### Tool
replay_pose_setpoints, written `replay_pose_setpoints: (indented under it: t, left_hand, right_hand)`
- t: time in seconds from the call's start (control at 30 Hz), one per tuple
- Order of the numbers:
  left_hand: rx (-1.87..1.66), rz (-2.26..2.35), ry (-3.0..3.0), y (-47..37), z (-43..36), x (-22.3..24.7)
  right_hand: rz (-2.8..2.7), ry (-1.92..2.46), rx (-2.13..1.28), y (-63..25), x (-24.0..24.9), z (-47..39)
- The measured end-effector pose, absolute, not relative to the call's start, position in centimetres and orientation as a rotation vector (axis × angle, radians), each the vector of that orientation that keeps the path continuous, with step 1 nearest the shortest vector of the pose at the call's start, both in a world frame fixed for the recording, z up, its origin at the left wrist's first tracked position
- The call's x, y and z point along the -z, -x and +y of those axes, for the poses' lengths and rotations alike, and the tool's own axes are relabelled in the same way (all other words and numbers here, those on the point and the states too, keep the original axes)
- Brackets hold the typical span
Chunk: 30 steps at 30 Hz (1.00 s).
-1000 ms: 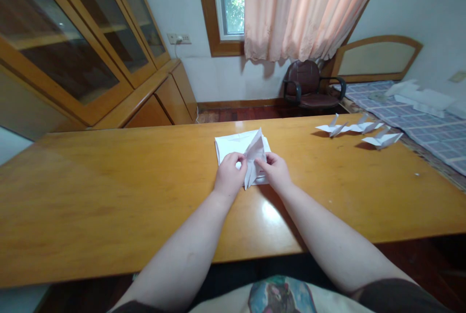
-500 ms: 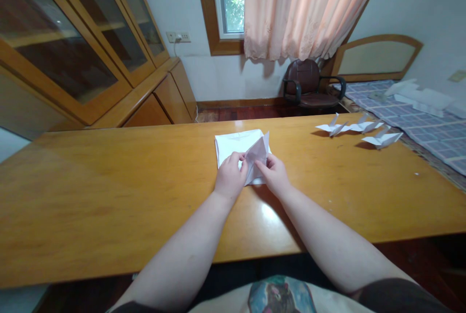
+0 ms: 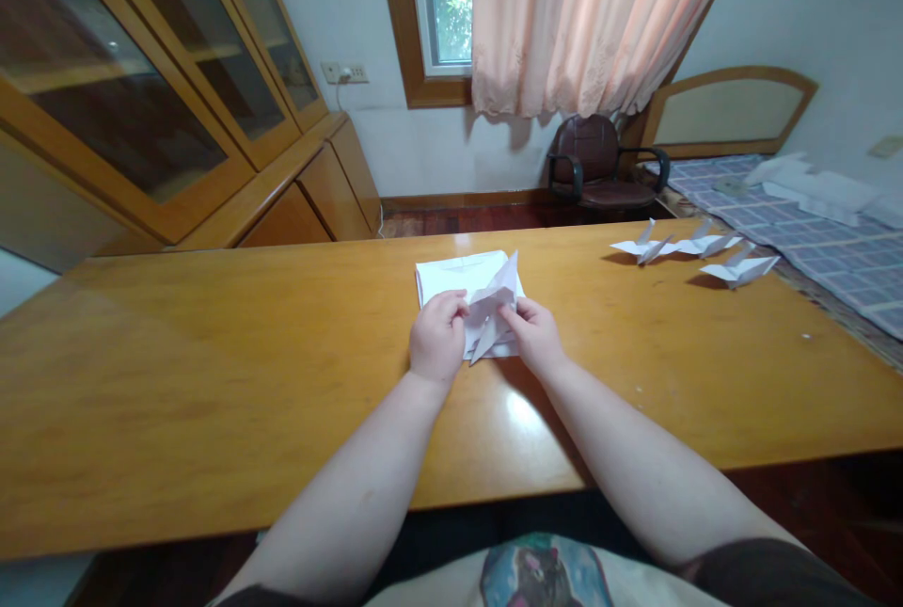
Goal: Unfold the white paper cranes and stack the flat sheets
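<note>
A partly opened white paper crane (image 3: 494, 299) is between my hands, its pointed tips facing up and down. My right hand (image 3: 539, 334) pinches its right side, thumb on the near face. At the left edge, my left hand (image 3: 438, 336) has its fingers curled and closed on a flap of the paper; the exact fingertip contact is partly hidden. Beneath lies a stack of white paper (image 3: 441, 273) on the wooden table (image 3: 212, 381).
Three finished-looking paper birds stand at the table's far right, the nearest paper bird (image 3: 739, 270) by the edge. Beyond are an armchair (image 3: 593, 160) and a bed (image 3: 832, 240) with white pieces on it. A glass-door cabinet (image 3: 240, 155) stands at the left.
My left hand has shifted slightly left and its flap has spread outward, so the folded paper looks wider open. My right hand keeps its hold almost in place.
</note>
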<state>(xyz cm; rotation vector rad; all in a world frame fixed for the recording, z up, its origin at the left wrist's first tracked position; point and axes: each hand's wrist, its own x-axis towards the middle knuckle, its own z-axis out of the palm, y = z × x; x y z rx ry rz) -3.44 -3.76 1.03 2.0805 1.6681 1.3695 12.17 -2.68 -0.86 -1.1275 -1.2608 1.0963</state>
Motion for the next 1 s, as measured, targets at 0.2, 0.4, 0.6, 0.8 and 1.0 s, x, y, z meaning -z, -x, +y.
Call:
replay_pose_setpoints:
  t: [0.2,0.4,0.6,0.8,1.0]
  left_hand:
    - [-1.214,1.890,-2.349,3.2,-3.8,-1.1]
    - [-1.038,1.639,-2.356,2.2,-4.4,-1.0]
    - [-1.174,1.451,-2.113,1.8,-4.4,-1.2]
    - [-1.229,1.424,-1.855,1.6,-4.3,-1.5]
    - [-1.353,1.249,-1.571,1.7,-4.3,-1.2]
  right_hand:
    - [-1.256,1.134,-1.074,-12.0,0.8,-2.7]
    - [-1.381,1.128,-0.966,-11.7,0.9,-3.1]
    - [-1.447,1.018,-0.957,-11.9,1.2,-3.4]
    - [-1.472,1.043,-0.931,-12.1,1.3,-3.4]
    - [-1.361,1.117,-0.940,-12.3,1.1,-3.3]
